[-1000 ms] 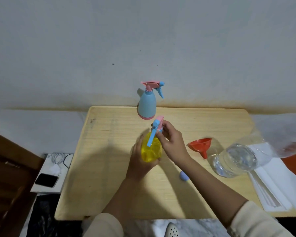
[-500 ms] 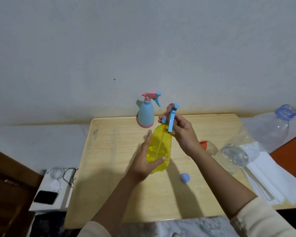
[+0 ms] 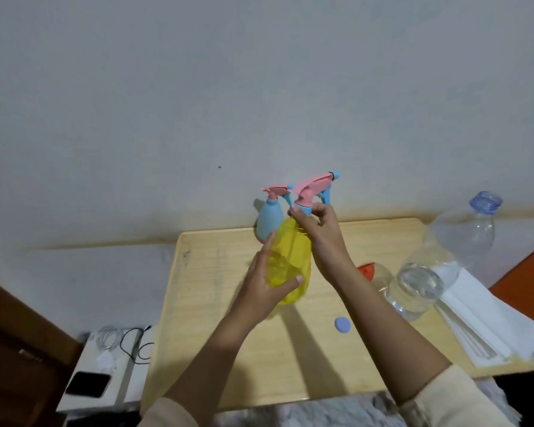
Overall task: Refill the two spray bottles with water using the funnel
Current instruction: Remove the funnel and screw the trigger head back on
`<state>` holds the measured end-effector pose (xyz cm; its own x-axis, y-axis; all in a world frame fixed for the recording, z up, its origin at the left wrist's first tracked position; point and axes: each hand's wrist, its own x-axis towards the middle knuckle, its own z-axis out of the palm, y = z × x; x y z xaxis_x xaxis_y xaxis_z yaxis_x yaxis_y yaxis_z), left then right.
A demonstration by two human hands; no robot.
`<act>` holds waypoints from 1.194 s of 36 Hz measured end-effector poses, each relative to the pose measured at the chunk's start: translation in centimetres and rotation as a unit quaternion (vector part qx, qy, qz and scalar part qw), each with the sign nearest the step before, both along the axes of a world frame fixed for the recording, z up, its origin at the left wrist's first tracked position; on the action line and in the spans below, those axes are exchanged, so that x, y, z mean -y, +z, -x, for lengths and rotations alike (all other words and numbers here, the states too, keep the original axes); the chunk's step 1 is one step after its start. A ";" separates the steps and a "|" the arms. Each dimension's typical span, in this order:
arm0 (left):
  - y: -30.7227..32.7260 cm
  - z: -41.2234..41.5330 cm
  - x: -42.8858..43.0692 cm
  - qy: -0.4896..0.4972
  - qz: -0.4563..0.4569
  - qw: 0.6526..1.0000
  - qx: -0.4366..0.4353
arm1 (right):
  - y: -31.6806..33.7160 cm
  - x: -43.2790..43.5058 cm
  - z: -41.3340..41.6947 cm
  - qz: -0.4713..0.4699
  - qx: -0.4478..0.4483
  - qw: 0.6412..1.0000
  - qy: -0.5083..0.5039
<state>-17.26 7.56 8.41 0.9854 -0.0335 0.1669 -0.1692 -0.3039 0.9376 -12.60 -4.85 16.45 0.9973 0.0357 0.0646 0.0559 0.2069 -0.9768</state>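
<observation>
**Change noted.** Compared with a second ago, the yellow spray bottle (image 3: 290, 260) is raised from low over the surface (image 3: 216, 318) to the level of the blue spray bottle (image 3: 269, 224). Its pink spray head (image 3: 313, 186) now points up and away instead of hanging toward the person.

**Hands.**
- The left hand (image 3: 264, 285) grips the yellow body, with the thumb across the front and the fingers (image 3: 267, 245) laid up the far side.
- The right hand (image 3: 319, 232) pinches the collar under the spray head with curled fingers.
- Those fingers cover the joint, so it cannot be told whether the head is free of the neck.

**Finding.** This reads as unscrewing the head, the opening step for the first bottle. Filling does not appear to have begun.
- The blue spray bottle stands with its head on, just behind the left fingers.
- The red funnel (image 3: 367, 269) lies just right of the right wrist, mostly hidden by the forearm.
- Further right is the large water bottle (image 3: 444, 257), its mouth uncapped.
- Its blue cap (image 3: 342, 325) lies on the surface, near and below the right fingers.

**Surface and room.** The surface is pale wood, set against a plain grey wall (image 3: 259, 87).
- A stack of white sheets (image 3: 481, 322) lies at its right edge.
- Left of the left arm and lower down, a white box (image 3: 121, 380) carries coiled cables and a dark phone (image 3: 88, 384).
- Brown wooden furniture (image 3: 19, 349) stands at the far left.
</observation>
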 end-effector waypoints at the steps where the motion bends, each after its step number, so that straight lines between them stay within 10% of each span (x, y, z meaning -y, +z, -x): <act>1: 0.1 0.1 -0.1 0.000 -0.001 1.000 0.002 | 0.1 -0.2 0.1 0.002 0.005 1.000 0.002; 43: 1.6 1.7 0.1 0.020 0.061 0.998 0.013 | 2.5 -2.2 2.1 0.061 0.083 0.992 -0.076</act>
<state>-18.92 7.41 10.00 0.9808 0.0270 0.1929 -0.1841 -0.1955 0.9633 -14.65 -2.68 18.94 0.9678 -0.0975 0.2320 0.2387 0.0638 -0.9690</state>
